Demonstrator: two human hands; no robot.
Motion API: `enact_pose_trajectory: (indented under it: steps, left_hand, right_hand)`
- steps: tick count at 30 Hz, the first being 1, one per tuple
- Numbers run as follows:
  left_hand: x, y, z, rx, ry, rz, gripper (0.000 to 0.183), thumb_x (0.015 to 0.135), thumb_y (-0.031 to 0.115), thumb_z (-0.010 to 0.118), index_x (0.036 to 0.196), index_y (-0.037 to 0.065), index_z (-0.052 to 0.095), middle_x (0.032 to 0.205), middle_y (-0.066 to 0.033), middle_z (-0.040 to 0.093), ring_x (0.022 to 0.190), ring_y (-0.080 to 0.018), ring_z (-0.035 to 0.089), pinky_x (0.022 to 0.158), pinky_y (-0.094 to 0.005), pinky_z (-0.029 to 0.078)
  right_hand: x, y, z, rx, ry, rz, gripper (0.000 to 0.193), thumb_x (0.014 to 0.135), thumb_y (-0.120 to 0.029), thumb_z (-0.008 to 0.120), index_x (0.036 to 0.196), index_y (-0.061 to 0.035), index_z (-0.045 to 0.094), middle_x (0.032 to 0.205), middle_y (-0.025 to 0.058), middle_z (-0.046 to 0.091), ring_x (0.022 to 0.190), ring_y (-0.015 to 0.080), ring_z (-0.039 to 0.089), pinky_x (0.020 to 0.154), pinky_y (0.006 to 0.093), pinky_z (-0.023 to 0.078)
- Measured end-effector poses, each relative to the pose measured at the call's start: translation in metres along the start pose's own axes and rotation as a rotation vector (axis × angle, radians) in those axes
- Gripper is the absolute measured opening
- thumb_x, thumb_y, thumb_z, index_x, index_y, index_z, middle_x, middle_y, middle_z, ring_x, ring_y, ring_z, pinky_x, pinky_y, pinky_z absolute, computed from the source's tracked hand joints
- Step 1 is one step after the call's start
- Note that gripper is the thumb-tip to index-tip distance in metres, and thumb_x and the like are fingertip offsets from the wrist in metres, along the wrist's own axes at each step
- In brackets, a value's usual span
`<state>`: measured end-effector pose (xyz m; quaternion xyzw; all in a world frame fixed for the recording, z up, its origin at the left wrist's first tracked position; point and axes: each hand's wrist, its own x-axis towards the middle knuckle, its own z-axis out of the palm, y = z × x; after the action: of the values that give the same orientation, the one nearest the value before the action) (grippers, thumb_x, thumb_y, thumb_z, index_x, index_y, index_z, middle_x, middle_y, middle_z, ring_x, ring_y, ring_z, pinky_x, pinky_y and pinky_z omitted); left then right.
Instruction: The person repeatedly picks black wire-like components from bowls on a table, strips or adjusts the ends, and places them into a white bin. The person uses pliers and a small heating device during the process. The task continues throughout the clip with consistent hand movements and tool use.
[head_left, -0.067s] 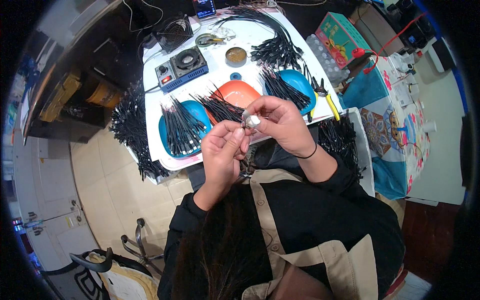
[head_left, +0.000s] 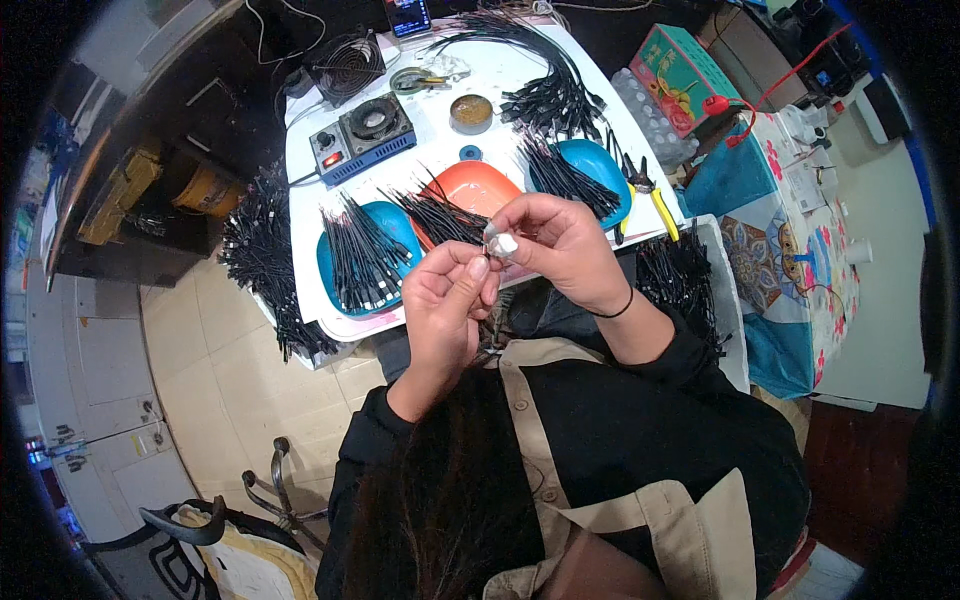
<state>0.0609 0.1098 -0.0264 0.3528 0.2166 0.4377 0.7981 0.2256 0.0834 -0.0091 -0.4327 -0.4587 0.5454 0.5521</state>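
Note:
My left hand (head_left: 450, 300) and my right hand (head_left: 568, 250) meet in front of the near table edge, thumbs and fingertips pinched together. Something small and dark sits between the fingertips, too hidden to name. A white wrap (head_left: 503, 244) covers the tip of my right thumb. Just beyond the hands, an orange tray (head_left: 485, 183) carries a bundle of short black cables (head_left: 437, 212). On the left, black cables with pale ends (head_left: 362, 260) lie across a blue tray (head_left: 402, 222). To the right, another blue tray (head_left: 597, 160) bears more black cables (head_left: 570, 180).
A small blue heater unit (head_left: 365, 137) with a lit red switch stands at the back left, beside a round tin (head_left: 471, 113). Yellow-handled pliers (head_left: 655, 200) lie at the right edge. Large cable heaps (head_left: 265, 250) flank the table. A chair (head_left: 215, 540) stands lower left.

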Motion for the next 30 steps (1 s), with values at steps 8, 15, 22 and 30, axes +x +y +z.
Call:
enact_pose_trajectory:
  steps: [8, 15, 22, 30]
  left_hand:
    - [-0.001, -0.002, -0.002, -0.043, 0.024, 0.017, 0.010, 0.092, 0.007, 0.058, 0.095, -0.003, 0.059, 0.070, -0.0055, 0.059, 0.056, -0.0065, 0.049, 0.048, -0.0176, 0.031]
    - [-0.002, 0.002, -0.008, -0.102, -0.075, -0.057, 0.015, 0.094, 0.010, 0.056, 0.094, -0.005, 0.060, 0.071, -0.0086, 0.061, 0.053, -0.0075, 0.048, 0.047, -0.0188, 0.031]
    - [-0.005, 0.001, -0.008, -0.106, -0.092, -0.010, 0.016, 0.095, 0.010, 0.054, 0.097, -0.005, 0.059, 0.072, -0.0116, 0.062, 0.050, -0.0057, 0.040, 0.048, -0.0184, 0.030]
    - [-0.008, -0.003, -0.009, 0.059, -0.097, 0.102, 0.013, 0.094, 0.006, 0.056, 0.099, -0.006, 0.057, 0.077, -0.0130, 0.063, 0.055, -0.0063, 0.044, 0.051, -0.0183, 0.033]
  right_hand:
    - [-0.003, 0.013, 0.012, 0.475, 0.013, 0.135, 0.013, 0.092, -0.007, 0.059, 0.102, 0.0013, 0.059, 0.088, 0.0025, 0.062, 0.076, 0.0070, 0.059, 0.068, 0.0191, 0.047]
    - [-0.002, 0.006, 0.009, 0.392, -0.094, 0.151, 0.013, 0.092, -0.006, 0.058, 0.103, 0.0006, 0.059, 0.090, 0.0031, 0.062, 0.078, 0.0084, 0.060, 0.070, 0.0199, 0.048]
    - [-0.001, 0.003, 0.012, 0.292, -0.079, 0.094, 0.015, 0.092, -0.004, 0.058, 0.105, 0.0023, 0.058, 0.090, 0.0048, 0.063, 0.082, 0.0102, 0.062, 0.074, 0.0231, 0.051]
    - [-0.005, 0.005, 0.013, 0.564, -0.157, 0.147, 0.010, 0.092, -0.003, 0.055, 0.101, 0.0018, 0.055, 0.084, 0.0063, 0.060, 0.073, 0.0124, 0.061, 0.066, 0.0230, 0.049]
